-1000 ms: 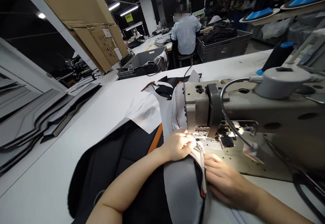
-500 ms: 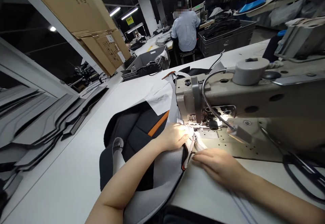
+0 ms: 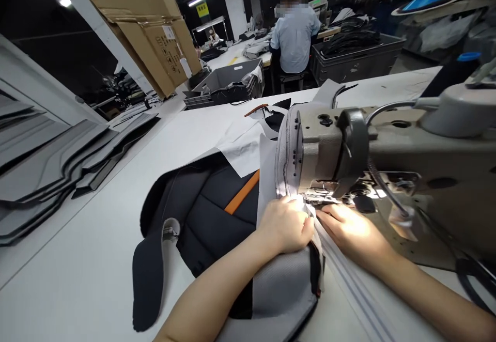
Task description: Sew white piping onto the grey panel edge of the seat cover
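A grey and black padded fabric piece (image 3: pixel 217 213) with an orange stripe (image 3: pixel 243 192) lies left of and under the head of a sewing machine (image 3: pixel 321 151). My left hand (image 3: pixel 287 226) is closed on the edge of this piece, beside the lit stitching area. Close by on the right, my right hand (image 3: pixel 344 228) pinches at the same seam, fingertips on a long pale strip (image 3: pixel 358 295) with lines along it, like zipper tape. That strip trails toward the lower right. The needle is hidden by the machine head and my fingers.
Stacked grey fabric panels (image 3: pixel 77 166) lie on the left of the white table (image 3: pixel 89 249). Dark-handled scissors (image 3: pixel 475 280) rest at the right. Behind are a grey crate (image 3: pixel 232 81), cardboard boxes (image 3: pixel 155 37) and a seated person in a light blue shirt (image 3: pixel 294 37).
My right hand has come up to the seam beside my left hand, which is now more tightly curled. The padded piece has turned slightly. The view has shifted, bringing the machine further right.
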{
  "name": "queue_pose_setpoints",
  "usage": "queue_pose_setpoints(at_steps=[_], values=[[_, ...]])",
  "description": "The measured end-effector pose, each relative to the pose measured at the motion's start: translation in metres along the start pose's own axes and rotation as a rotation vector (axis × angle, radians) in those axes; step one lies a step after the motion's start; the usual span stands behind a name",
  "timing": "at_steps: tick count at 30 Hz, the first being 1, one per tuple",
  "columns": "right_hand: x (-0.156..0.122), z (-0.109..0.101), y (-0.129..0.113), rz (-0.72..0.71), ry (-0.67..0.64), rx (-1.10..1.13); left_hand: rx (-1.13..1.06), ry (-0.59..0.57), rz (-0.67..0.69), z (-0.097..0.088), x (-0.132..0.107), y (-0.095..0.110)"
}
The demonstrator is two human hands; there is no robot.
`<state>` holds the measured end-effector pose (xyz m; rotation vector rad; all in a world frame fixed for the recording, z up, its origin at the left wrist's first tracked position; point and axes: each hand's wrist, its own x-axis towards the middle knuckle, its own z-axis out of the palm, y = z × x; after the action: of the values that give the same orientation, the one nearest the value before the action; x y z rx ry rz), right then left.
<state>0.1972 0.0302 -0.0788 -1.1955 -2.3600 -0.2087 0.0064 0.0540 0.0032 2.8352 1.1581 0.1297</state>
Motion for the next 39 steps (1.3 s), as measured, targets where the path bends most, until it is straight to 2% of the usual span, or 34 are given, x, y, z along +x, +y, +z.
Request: queue_pose_setpoints(at_steps=[6,10,14,20,22,25,28,32,35,37,39], values=[[-0.002,0.001,-0.011,0.001,0.072,0.094,-0.048,0.017,-0.079,0.001,-0.006,0.0],[-0.003,0.005,-0.012,0.068,0.019,0.237,-0.063,0.024,-0.104,0.003,-0.006,0.001],[-0.002,0.008,-0.008,0.167,-0.058,0.26,-0.067,0.035,-0.101,0.008,-0.002,0.002],[-0.003,0.008,-0.002,0.271,-0.042,0.319,-0.084,0.125,-0.064,0.018,0.014,-0.007],[-0.002,0.001,-0.003,0.337,-0.101,0.368,-0.113,0.128,-0.055,0.019,0.02,-0.016],[0.001,-0.015,-0.007,0.354,-0.316,0.479,-0.185,0.08,-0.101,0.013,0.021,-0.025],[0.007,-0.026,-0.01,0.268,-0.458,0.575,-0.262,0.034,-0.14,0.003,0.009,-0.014],[0.008,-0.032,-0.016,0.282,-0.419,0.592,-0.243,-0.066,-0.069,-0.006,-0.024,0.023],[-0.018,-0.041,-0.034,0.317,-0.417,0.664,-0.139,-0.162,-0.144,-0.009,-0.04,0.033],[-0.053,-0.05,-0.051,0.312,-0.428,0.684,-0.088,-0.247,-0.205,-0.014,-0.04,0.028],[-0.092,-0.056,-0.066,0.286,-0.339,0.622,-0.048,-0.306,-0.2,-0.021,-0.034,0.02]])
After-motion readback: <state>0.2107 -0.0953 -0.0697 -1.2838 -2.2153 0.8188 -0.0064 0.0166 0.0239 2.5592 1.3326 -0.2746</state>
